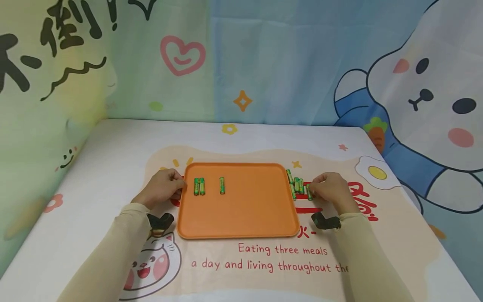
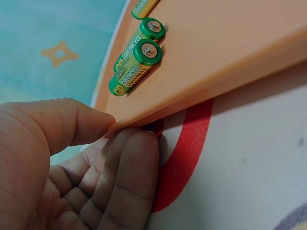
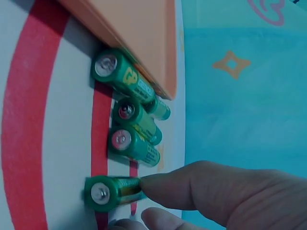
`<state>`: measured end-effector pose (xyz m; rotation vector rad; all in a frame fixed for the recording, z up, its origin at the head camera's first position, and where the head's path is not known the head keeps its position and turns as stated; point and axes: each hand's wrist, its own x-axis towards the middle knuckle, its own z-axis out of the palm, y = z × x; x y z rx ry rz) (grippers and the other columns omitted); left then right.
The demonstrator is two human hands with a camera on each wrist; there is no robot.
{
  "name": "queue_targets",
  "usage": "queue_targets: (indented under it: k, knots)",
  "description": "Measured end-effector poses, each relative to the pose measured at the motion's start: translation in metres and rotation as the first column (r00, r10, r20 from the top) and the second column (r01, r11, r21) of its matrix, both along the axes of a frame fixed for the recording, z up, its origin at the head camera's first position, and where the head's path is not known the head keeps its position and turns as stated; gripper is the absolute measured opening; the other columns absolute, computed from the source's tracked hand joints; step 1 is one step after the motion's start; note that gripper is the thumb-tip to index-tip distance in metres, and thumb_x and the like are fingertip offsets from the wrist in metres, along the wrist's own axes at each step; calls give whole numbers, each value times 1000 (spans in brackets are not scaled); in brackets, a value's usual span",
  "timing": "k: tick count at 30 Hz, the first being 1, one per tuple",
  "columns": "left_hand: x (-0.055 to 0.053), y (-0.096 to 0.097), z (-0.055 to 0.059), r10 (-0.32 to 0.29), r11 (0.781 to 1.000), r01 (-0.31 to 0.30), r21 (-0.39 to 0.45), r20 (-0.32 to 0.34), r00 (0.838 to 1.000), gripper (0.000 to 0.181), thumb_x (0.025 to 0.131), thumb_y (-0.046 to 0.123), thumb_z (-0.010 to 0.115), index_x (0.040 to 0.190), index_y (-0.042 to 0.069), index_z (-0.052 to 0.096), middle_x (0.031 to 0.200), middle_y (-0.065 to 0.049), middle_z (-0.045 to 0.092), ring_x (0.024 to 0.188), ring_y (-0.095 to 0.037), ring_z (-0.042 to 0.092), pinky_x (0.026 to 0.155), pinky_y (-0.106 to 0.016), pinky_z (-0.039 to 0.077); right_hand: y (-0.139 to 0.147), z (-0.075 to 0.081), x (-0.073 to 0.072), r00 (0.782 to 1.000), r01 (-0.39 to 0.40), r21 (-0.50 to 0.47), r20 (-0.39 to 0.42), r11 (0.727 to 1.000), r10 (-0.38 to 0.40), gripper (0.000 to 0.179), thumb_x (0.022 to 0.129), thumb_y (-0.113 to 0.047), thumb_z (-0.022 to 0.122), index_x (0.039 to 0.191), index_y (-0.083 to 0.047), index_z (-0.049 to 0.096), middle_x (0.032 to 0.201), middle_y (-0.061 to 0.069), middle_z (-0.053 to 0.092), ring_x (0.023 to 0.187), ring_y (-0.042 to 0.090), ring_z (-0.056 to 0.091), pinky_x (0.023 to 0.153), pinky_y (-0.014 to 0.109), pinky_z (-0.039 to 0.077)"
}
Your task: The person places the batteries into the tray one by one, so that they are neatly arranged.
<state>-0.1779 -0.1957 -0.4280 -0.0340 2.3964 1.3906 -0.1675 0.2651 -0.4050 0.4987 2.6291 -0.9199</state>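
My left hand [image 1: 162, 186] pinches the left rim of an orange tray [image 1: 241, 209], thumb on top and fingers curled beneath, as the left wrist view shows. Inside the tray lie three green batteries: a pair side by side, with the nearer battery [image 2: 136, 67] closest to that hand, and a single battery [image 1: 222, 185] to their right. To the right of the tray, my right hand [image 1: 332, 188] pinches a green battery [image 3: 112, 192] between thumb and fingers; the fingers partly hide it. Several more batteries [image 3: 134, 146] lie between that hand and the tray's right edge.
The tray sits on a white and beige table covering [image 1: 264, 285] printed with red lettering and cartoons. Behind the table hangs a printed cloth backdrop [image 1: 283, 63]. One battery [image 3: 122, 74] lies right against the tray's right side.
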Motion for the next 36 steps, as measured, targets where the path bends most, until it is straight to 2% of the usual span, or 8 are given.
queue_targets:
  k: [7, 11, 16, 21, 26, 31, 36]
  knots:
    - [0, -1, -1, 10, 999, -10, 42, 4, 1000, 15, 100, 11, 58, 103, -4, 57, 82, -10, 61, 71, -18, 63, 64, -30, 60, -8, -1, 2, 999, -40, 6, 5, 999, 40, 32, 94, -24, 71, 114, 1, 68, 83, 8, 68, 75, 23, 61, 69, 32, 49]
    - [0, -1, -2, 20, 998, -21, 60, 12, 1000, 15, 99, 11, 59, 102, -4, 56, 79, -8, 58, 68, -17, 60, 62, -30, 60, -10, 1, 4, 998, -57, 28, 2, 998, 57, 30, 94, -24, 70, 111, 0, 70, 80, 7, 67, 76, 24, 60, 70, 34, 48]
    - [-2, 0, -3, 30, 999, -30, 30, 7, 1000, 14, 99, 11, 59, 102, -3, 57, 81, -9, 60, 69, -17, 62, 63, -29, 59, -12, 4, 5, 999, -48, 29, 3, 998, 48, 29, 94, -25, 70, 108, 0, 72, 81, 8, 66, 80, 26, 59, 74, 37, 48]
    - [-3, -1, -3, 28, 1000, -28, 10, 4, 1000, 15, 99, 11, 58, 102, -3, 58, 84, -9, 62, 71, -16, 64, 64, -28, 60, -23, 11, 3, 998, -45, 8, -52, 999, 45, 33, 92, -24, 68, 115, -1, 70, 88, 10, 67, 81, 25, 61, 71, 32, 51]
    - [-2, -1, -2, 35, 999, -35, 20, 12, 999, 14, 99, 11, 59, 101, -3, 57, 83, -9, 63, 69, -16, 64, 63, -28, 60, -43, 20, -1, 990, -83, -57, -121, 995, 76, 34, 92, -23, 68, 117, -1, 68, 98, 13, 68, 79, 24, 67, 71, 29, 58]
    - [-2, 0, -2, 42, 999, -43, 25, 27, 999, 14, 99, 11, 59, 100, -3, 57, 83, -10, 63, 69, -16, 62, 61, -29, 60, -66, 25, -6, 978, -136, -161, -181, 977, 106, 30, 91, -18, 67, 114, 0, 70, 91, 12, 71, 76, 25, 72, 71, 35, 62]
    - [-2, 1, 0, 42, 999, -42, -1, 23, 999, 14, 100, 11, 58, 101, -2, 58, 86, -11, 65, 70, -17, 62, 62, -29, 59, -90, 30, -10, 973, -165, -228, -198, 960, 120, 27, 90, -16, 66, 112, 0, 71, 89, 10, 71, 80, 28, 71, 76, 39, 61]
